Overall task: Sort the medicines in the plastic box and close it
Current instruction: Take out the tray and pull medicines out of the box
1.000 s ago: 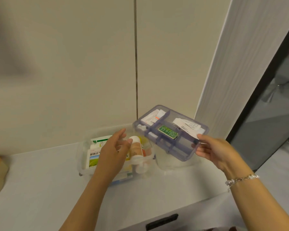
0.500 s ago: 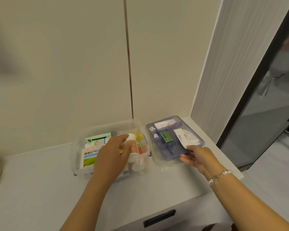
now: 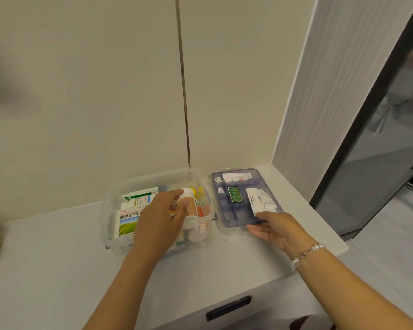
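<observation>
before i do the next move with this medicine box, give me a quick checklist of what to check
1. Purple tray set flat on the counter: ok.
2. Right hand off the tray: not ok, fingers touch its near edge.
3. Left hand has the white bottle: ok, fingers curl round it.
4. Clear box open: ok.
5. Free spot inside for the bottle: cannot tell.
6. Lid location: cannot tell.

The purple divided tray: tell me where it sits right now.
In the head view, the purple divided tray rests on the white counter, right of the clear plastic box, its near edge at the right hand.
</observation>
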{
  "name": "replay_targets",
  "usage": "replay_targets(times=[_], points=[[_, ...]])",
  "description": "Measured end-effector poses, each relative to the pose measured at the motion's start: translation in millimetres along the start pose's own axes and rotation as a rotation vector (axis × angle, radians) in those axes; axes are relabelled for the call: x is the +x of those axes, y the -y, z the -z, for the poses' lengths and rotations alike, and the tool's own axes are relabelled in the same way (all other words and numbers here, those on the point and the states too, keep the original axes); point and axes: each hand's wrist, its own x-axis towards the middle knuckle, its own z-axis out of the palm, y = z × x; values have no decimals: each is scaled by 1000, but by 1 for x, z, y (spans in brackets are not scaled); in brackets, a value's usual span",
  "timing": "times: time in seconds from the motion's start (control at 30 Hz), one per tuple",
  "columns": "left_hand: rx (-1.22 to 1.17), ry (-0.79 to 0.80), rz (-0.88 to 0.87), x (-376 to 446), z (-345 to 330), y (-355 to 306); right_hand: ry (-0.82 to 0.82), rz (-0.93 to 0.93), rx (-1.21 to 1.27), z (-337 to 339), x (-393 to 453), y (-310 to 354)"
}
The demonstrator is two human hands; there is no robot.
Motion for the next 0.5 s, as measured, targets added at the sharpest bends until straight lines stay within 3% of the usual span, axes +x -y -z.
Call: replay_targets(times=[0.17, 0.4, 0.5], points=[[5, -1, -13, -2, 1, 0, -14, -9, -134, 6, -2, -3], [9, 6, -14, -1, 2, -2, -85, 118, -230, 11, 5, 1], [7, 3, -19, -1, 2, -3, -183, 211, -421, 12, 5, -1]])
